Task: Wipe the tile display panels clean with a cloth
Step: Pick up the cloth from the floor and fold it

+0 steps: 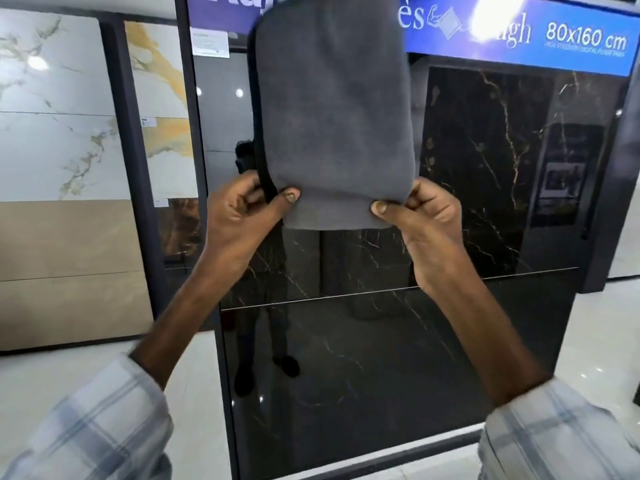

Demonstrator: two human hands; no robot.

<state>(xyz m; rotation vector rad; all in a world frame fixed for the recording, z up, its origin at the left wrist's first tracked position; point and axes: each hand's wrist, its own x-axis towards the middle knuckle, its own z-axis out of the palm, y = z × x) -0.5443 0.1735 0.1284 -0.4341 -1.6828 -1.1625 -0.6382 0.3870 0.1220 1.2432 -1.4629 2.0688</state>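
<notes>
Grey cloth (334,112) held up flat in the air, long axis vertical, lower edge toward the person, rounded top reaching the upper border of the view; a dark hem or fold runs down its left side. It hangs in front of the glossy black tile panel (398,358), veined in gold and white; whether cloth touches tile cannot be told from this angle. Cloth covers the middle of the blue header sign (554,39), which reads "80x160 cm" at its right end. A thin horizontal seam splits the black panel into upper and lower tiles. To the left, past a dark frame post (119,133), stand a white marble panel (52,109) with gold veining, a beige panel (69,271) below it, and a narrower white-and-amber panel (162,109). Pale polished floor (194,393) underneath. Left hand (242,216) pinches the cloth's lower left corner, thumb laid across the front, fingers curled behind. Right hand (426,220) pinches the lower right corner likewise, thumb forward, knuckles bent. Both forearms rise from the bottom corners and converge upward, plaid sleeves (90,427) pushed back from the wrists
</notes>
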